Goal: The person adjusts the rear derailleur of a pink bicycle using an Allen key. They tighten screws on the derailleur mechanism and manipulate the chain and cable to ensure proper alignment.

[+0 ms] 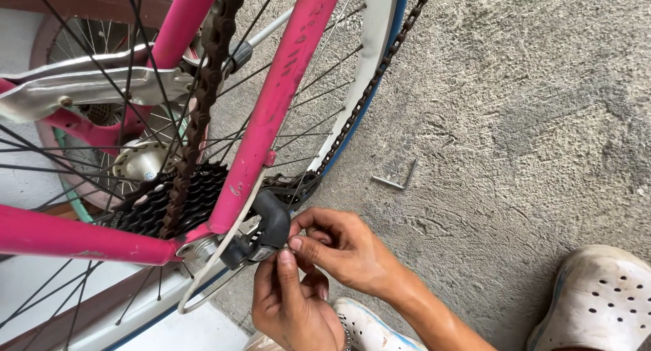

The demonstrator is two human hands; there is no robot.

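**Both hands at the rear gear mechanism of a pink bicycle**

While the pink bicycle frame (271,100) fills the left half of the view, both hands meet low in the middle at the black derailleur (261,232), which hangs just below the point where the frame tubes join at the rear axle. The left hand (291,303) comes up from the bottom edge, its fingers curled and its thumb pressed against the underside of the derailleur. The right hand (346,246) reaches in from the lower right, fingers bent and pinched together right beside the derailleur's outer end; whether something small sits between those fingertips cannot be told.

A white cable (224,256) curves down past the derailleur and loops under the frame. Just left of it sits the black sprocket cluster (169,205), with a rusty chain (203,100) running steeply up from it. A second run of chain (366,87) follows the white rim (369,53) of the wheel with its blue tyre edge.

On the rough concrete floor (529,107), well apart from the hands, lies a small bent hex key (400,180). White perforated clogs (600,300) show at the bottom right and bottom middle.
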